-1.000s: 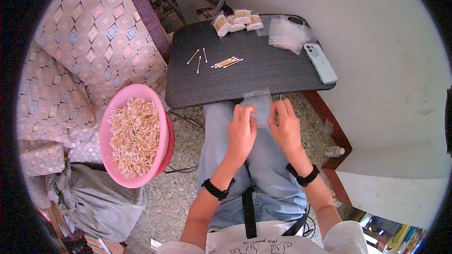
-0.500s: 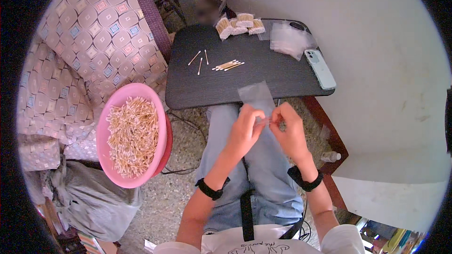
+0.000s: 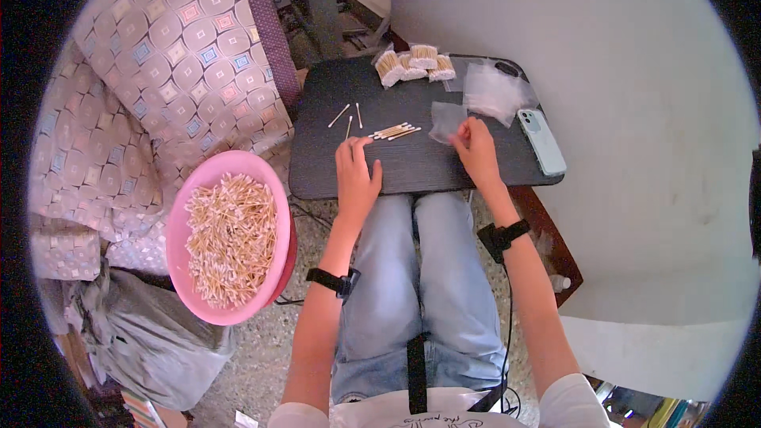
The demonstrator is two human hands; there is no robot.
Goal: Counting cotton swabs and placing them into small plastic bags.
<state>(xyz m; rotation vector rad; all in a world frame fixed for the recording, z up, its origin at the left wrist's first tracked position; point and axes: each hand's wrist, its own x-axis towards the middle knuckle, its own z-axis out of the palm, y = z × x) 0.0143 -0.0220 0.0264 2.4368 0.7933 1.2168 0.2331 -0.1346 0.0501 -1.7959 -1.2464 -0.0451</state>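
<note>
My left hand (image 3: 357,182) is over the near edge of the black table, its fingers apart and holding nothing. Just beyond its fingertips lies a small pile of cotton swabs (image 3: 394,131). A few loose cotton swabs (image 3: 339,116) are scattered farther left. To the right, my right hand (image 3: 480,157) is closed in a pinch at the corner of a small clear plastic bag (image 3: 447,119), which is at the tabletop. The bag looks flat.
On the black table (image 3: 325,170) are filled swab packets (image 3: 423,56) at the back, a stack of clear bags (image 3: 491,91) and a phone (image 3: 541,141) on the right. A pink basin (image 3: 176,246) full of swabs stands left; a wall (image 3: 634,111) rises right.
Both hands have parted and moved forward from above my lap to the table. My left hand has let go of the bag; my right has carried it onto the tabletop.
</note>
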